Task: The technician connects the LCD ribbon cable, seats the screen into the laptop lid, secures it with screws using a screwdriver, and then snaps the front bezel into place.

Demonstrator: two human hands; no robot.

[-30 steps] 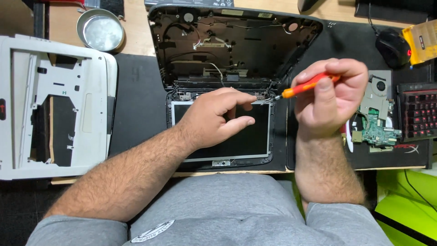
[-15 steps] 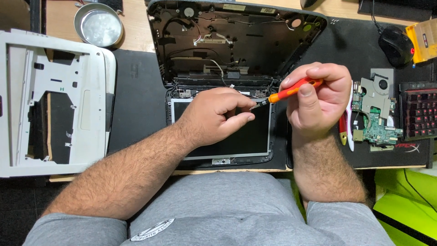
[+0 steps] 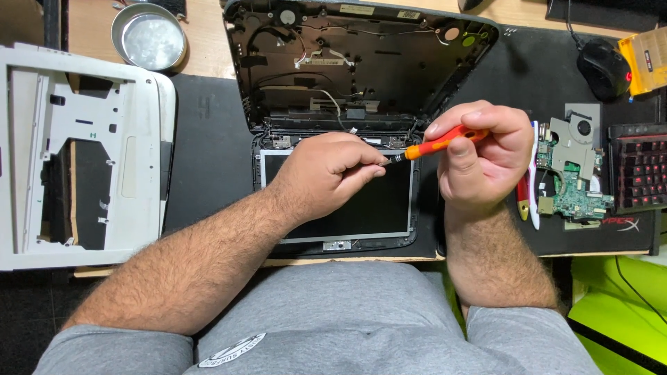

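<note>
A dismantled black laptop (image 3: 361, 62) lies open on the desk, its empty base shell with loose wires at the back and its screen panel (image 3: 375, 208) nearer to me. My right hand (image 3: 483, 156) grips a red and orange screwdriver (image 3: 445, 142) held nearly level, tip pointing left. My left hand (image 3: 326, 173) rests over the screen's upper edge with its fingertips pinched at the screwdriver's tip, close to the hinge area. Whatever sits between those fingertips is too small to see.
A white laptop cover (image 3: 76, 153) lies at the left. A round metal tin (image 3: 148, 36) stands behind it. A green circuit board with a fan (image 3: 573, 167), a red-lit keyboard (image 3: 639, 167), a black mouse (image 3: 603, 66) and a yellow case (image 3: 646, 62) lie at the right.
My right hand has lowered the screwdriver and swung its tip left to meet my left fingertips. My left hand has stayed on the screen's top edge.
</note>
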